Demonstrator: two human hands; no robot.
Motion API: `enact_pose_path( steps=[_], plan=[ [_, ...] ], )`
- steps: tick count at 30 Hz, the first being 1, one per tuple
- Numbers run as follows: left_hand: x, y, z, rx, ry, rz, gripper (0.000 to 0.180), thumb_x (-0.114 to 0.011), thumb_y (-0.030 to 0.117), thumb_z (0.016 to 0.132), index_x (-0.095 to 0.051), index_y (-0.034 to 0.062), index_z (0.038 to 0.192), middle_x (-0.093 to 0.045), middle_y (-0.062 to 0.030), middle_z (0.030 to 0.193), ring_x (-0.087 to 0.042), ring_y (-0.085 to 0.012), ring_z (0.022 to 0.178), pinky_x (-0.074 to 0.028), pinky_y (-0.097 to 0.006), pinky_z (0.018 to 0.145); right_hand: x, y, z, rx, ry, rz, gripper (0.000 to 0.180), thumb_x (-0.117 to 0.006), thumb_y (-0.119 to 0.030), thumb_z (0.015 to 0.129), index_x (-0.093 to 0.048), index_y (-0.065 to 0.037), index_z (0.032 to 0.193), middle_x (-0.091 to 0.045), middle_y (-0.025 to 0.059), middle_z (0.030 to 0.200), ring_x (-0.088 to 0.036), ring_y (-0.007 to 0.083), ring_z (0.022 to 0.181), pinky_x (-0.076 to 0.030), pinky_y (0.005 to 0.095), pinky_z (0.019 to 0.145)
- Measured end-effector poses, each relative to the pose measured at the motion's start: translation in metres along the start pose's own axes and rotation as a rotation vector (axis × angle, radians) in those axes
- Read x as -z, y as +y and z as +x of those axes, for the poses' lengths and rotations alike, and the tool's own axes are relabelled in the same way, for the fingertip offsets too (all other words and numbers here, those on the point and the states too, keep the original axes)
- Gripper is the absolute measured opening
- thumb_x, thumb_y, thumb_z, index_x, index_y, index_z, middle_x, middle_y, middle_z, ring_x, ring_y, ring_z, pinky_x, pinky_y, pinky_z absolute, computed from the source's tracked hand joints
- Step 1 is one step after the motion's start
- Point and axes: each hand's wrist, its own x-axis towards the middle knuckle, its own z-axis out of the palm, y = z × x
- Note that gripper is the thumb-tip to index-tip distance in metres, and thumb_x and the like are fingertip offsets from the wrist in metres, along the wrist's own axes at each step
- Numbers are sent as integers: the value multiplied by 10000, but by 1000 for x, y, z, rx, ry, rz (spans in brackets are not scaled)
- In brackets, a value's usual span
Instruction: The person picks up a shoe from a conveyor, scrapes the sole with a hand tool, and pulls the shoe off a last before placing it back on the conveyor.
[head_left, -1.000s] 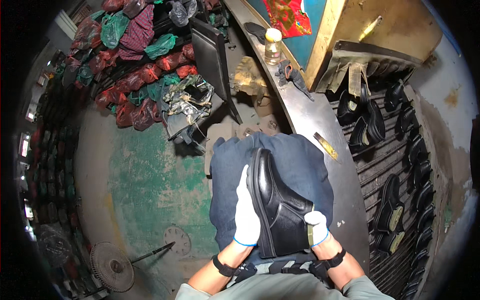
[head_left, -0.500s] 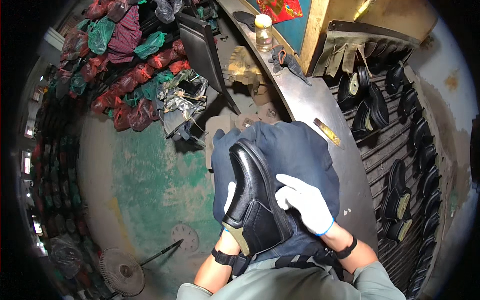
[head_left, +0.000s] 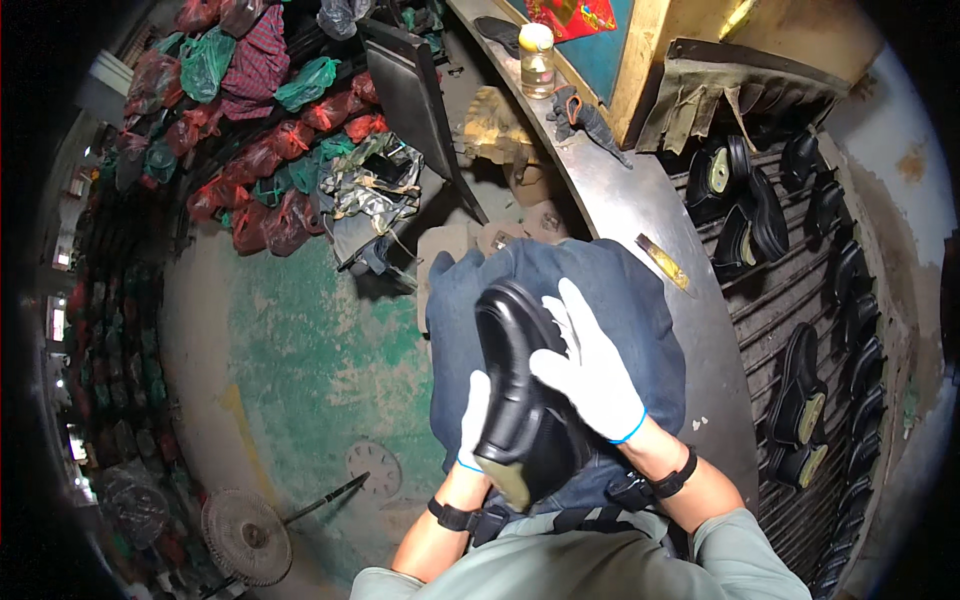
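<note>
A black leather shoe (head_left: 515,375) with a pale tan lining stands tilted over my lap, its toe pointing away from me. My left hand (head_left: 475,417), in a white glove, supports it from the left, with most of the fingers hidden behind the shoe. On the other side my right hand (head_left: 590,370), also gloved in white, holds the shoe's right edge. Its thumb presses on the upper while the fingers reach along the sole side, some of them stretched out. Under the shoe are my knees in dark blue trousers (head_left: 640,320).
To my right curves a metal bench (head_left: 630,210) with a yellow-handled tool (head_left: 663,262), dark gloves (head_left: 585,120) and a jar of liquid (head_left: 537,75). Beyond it, black shoes (head_left: 797,390) rest on a slatted rack. At left are a fan (head_left: 247,537), a chair (head_left: 410,100) and bagged bundles (head_left: 290,222).
My right hand has moved up and in onto the shoe, its fingers opening from a pointing curl. The shoe has turned, showing more of its upper and less of its outer side.
</note>
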Motion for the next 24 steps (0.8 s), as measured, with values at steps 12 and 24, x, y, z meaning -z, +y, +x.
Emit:
enact_pose_path(
  steps=[12, 24],
  plan=[
    [-35, -46, -16, -725, 184, 876, 681, -725, 273, 1033, -450, -22, 1582, -585, -152, 1486, -572, -261, 1365, -453, -433, 1192, 24, 7, -94, 97, -310, -207, 1603, -1013, -452, 730, 107, 45, 1762, -214, 331, 1808, -238, 432, 1697, -240, 486, 1382],
    [-84, 44, -33, -129, -478, 692, 1453, -299, 1113, 777, -496, -90, 1568, -512, -274, 1674, -491, -369, 1564, -309, -545, 1340, 44, 15, -87, 406, -491, -440, 1103, -900, -453, 847, -337, 7, 1676, -536, 185, 1630, -539, 337, 1470, -378, 514, 1295]
  ],
)
